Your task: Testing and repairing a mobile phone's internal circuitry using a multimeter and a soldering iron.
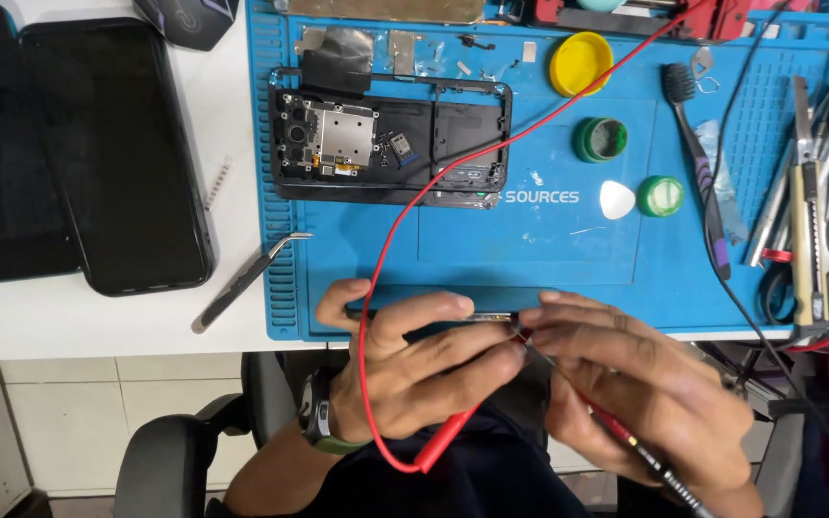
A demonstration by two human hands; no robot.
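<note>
My left hand (pixel 405 360) grips a thin flat dark part (pixel 486 317) by its edge, just in front of the blue work mat (pixel 568 240). My right hand (pixel 640 384) holds a slim red and black test probe (pixel 626 436), its tip touching the end of that part. A red lead (pixel 405 211) loops from the top right across the mat and round my left wrist to a red plug (pixel 438 451). An opened phone frame (pixel 390 144) with bare boards lies on the mat's far left.
Two black phones (pixel 112 153) lie on the white table at left, with tweezers (pixel 247 278) at the mat's edge. On the mat are a yellow cap (pixel 580 62), two green caps (pixel 600 139), a white pick (pixel 616 200) and a toothbrush (pixel 698 158). Hand tools (pixel 808 221) crowd the right side.
</note>
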